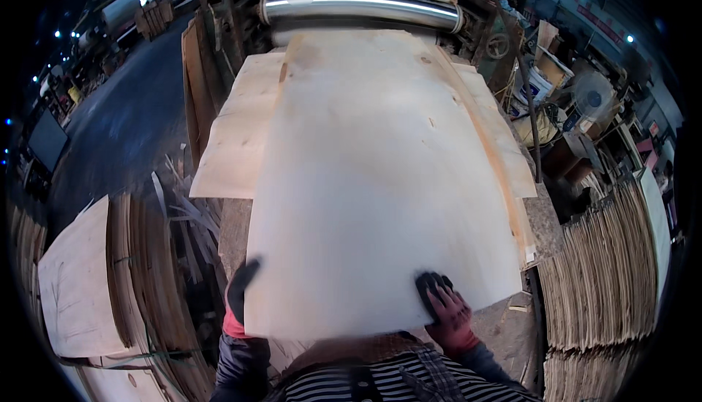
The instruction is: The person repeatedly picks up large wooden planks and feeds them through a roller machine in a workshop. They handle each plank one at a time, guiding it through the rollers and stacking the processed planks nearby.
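Observation:
A large pale wood veneer sheet (365, 183) stretches from my waist toward a roller machine. My left hand (237, 296), in a red glove with dark fingers, grips the sheet's left edge near its front corner. Its thumb shows on top; the other fingers are hidden by the sheet. My right hand (446, 307), gloved alike, lies on the upper face of the sheet close to its near edge, fingers stretched forward. Beneath this sheet, other veneer sheets (230, 139) stick out on both sides.
A shiny metal roller (362, 9) spans the far end. Veneer stacks stand on the left (80, 285) and right (599, 270). Wood scraps (194, 219) litter the floor at left. A fan (592, 95) and buckets (534, 84) stand at far right.

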{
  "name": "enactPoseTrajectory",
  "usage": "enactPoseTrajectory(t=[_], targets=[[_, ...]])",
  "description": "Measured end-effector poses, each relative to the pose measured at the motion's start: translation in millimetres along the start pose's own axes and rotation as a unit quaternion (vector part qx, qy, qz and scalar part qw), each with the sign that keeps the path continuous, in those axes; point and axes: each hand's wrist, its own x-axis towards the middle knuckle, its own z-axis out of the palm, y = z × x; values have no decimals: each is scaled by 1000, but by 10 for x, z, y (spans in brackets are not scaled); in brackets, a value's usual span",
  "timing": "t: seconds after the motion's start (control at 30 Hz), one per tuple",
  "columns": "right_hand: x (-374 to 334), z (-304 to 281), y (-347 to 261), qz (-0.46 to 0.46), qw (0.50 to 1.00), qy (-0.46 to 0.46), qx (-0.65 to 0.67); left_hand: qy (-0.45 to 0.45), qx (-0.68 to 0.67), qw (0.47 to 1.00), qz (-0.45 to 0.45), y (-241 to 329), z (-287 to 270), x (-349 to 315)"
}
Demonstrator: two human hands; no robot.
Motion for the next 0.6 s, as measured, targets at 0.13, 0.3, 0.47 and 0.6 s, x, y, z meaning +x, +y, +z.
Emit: enactPoseTrajectory(t=[0.13,0.3,0.47,0.6], targets=[[802,103,239,-28,999,31,-33,125,435,891,-12,-314,-569,219],[1837,264,674,-27,998,35,-43,165,777,607,-4,-1056,-1128,-16],[3023,613,1126,-21,992,117,-40,202,768,606,-35,-977,-922,135],[3575,917,1474,98,972,155,-148,200,700,685,-28,-904,-963,230]])
